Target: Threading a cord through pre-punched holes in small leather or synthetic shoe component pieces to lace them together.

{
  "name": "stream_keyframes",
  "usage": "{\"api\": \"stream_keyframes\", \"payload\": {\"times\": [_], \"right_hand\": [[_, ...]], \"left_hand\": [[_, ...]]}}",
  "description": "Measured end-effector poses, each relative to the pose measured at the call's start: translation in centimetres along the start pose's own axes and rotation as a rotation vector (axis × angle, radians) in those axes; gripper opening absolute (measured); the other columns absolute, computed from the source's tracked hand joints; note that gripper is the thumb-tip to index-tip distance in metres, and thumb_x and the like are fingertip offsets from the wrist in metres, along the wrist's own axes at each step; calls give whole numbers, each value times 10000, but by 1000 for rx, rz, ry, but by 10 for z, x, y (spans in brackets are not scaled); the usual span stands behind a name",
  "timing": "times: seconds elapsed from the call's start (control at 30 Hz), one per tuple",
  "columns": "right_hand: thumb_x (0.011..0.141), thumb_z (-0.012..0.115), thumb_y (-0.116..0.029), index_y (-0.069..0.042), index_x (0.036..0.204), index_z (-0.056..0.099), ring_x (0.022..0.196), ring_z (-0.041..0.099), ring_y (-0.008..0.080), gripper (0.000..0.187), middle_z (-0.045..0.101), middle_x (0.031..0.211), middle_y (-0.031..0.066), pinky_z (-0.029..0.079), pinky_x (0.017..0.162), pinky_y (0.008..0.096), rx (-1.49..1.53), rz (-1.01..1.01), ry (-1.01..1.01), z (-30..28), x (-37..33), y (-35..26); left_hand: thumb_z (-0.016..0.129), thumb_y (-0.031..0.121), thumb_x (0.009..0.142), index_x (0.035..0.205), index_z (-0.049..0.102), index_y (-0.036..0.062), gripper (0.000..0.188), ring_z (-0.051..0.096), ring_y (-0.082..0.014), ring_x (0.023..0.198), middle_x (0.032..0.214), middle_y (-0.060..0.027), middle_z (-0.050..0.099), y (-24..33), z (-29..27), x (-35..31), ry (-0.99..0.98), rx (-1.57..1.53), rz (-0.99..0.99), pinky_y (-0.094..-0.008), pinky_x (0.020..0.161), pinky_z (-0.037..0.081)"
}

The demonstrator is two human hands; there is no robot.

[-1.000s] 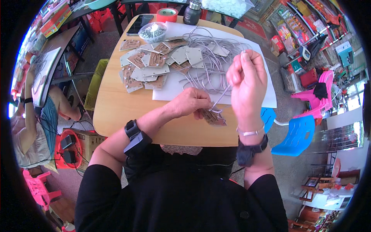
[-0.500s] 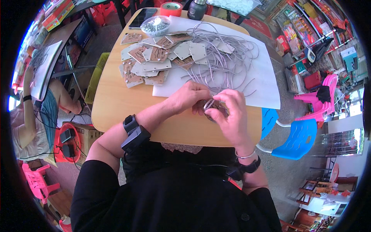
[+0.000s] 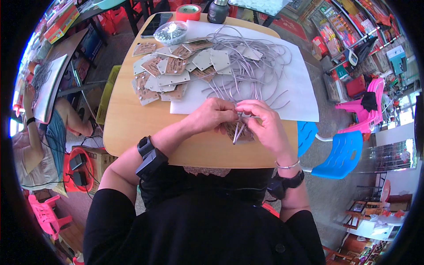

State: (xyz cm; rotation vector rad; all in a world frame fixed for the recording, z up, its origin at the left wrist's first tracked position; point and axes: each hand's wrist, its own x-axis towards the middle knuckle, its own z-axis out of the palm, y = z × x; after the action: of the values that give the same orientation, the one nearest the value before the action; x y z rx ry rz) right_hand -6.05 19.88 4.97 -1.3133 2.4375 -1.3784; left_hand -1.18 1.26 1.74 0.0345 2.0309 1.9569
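Close to the table's front edge, my left hand [image 3: 213, 115] is closed on a small brown circuit board [image 3: 244, 132]. Its fingertips are partly hidden behind the board and the other hand. A grey cord [image 3: 237, 134] makes a narrow loop that hangs down over the board's face. Pinched at the top of that loop, my right hand [image 3: 264, 123] has thumb and forefinger on the cord, almost touching the left fingers. Beyond both hands lies a tangle of loose grey cords [image 3: 247, 79]. To its left is a heap of similar boards [image 3: 173, 78], brown patterned or pale side up.
White sheeting [image 3: 302, 97] covers the table's right part. Along the far edge stand a bowl of small metal parts [image 3: 171, 32], a phone [image 3: 156, 24], red tape [image 3: 188, 13] and a dark bottle [image 3: 217, 11]. A blue chair [image 3: 338, 154] is at right; another person [image 3: 33, 141] sits at left.
The cord loop has swung down and now hangs in front of the board. My right hand has drawn in toward my left fingers, and more of the board's brown face shows.
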Motion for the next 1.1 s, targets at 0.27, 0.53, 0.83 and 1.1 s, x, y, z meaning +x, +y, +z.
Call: {"api": "stream_keyframes", "payload": {"times": [0.27,0.53,0.83,1.1], "right_hand": [[754,571,84,2,883,615,761,603,151,159,606,832,69,496,698,264,214,89,-53,-3,4,17],[802,559,89,7,854,617,779,615,129,113,610,845,47,516,719,245,266,208,282,-13,7,78],[807,580,36,2,853,620,794,619,165,70,628,859,86,507,710,280,186,52,424,-12,38,8],[798,583,-52,-34,962,603,936,576,232,166,576,1054,110,477,791,336,7,-706,-372,27,-8,-70]], "left_hand": [[566,179,845,850,659,15,188,582,-86,581,680,-32,616,-3,-3,1,-35,18,8,-227,522,454],[569,162,880,912,654,-37,219,634,-129,642,760,-79,663,0,-2,-3,-233,-64,29,-238,553,501],[565,139,891,953,643,-37,202,654,-155,679,819,-95,670,-7,4,4,-343,-62,-52,-264,590,534],[525,131,908,978,598,-16,178,656,-190,782,889,-104,645,-4,-6,11,-42,-551,-124,-282,698,548]]}}
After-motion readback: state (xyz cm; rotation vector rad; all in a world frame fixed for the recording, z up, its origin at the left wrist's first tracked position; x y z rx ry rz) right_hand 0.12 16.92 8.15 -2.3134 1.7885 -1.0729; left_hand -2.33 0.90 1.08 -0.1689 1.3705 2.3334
